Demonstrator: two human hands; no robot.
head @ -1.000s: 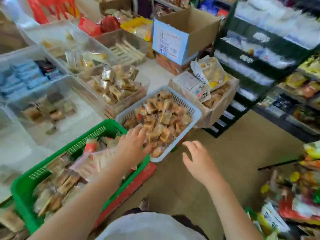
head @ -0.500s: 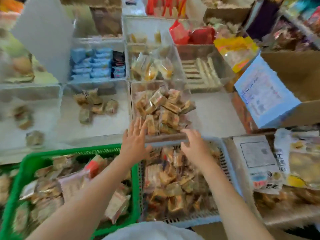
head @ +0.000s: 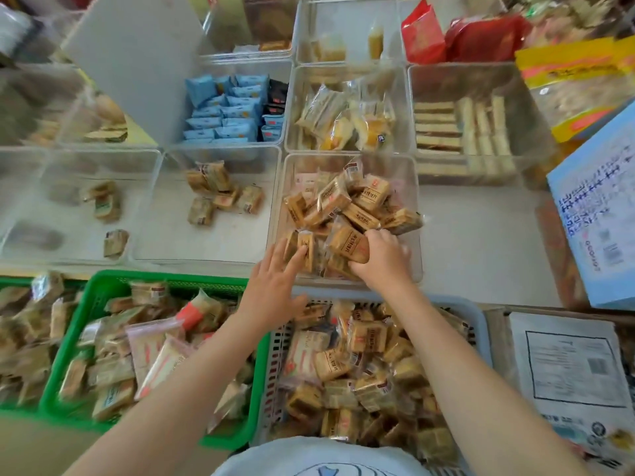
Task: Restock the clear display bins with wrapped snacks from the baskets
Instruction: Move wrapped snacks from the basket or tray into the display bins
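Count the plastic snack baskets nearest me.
3: a grey basket under the right arm, a green basket left of it, a second green basket cut by the left edge. Others may sit out of view.

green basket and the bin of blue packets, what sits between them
In the head view, a clear bin holding a few tan wrapped snacks lies between the green basket and blue-packet bin.

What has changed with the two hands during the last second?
Both hands went forward from the white basket into the clear bin. The right hand now has a grip on a tan wrapped snack; the left hand touches the snacks with straight fingers. The green basket stayed put.
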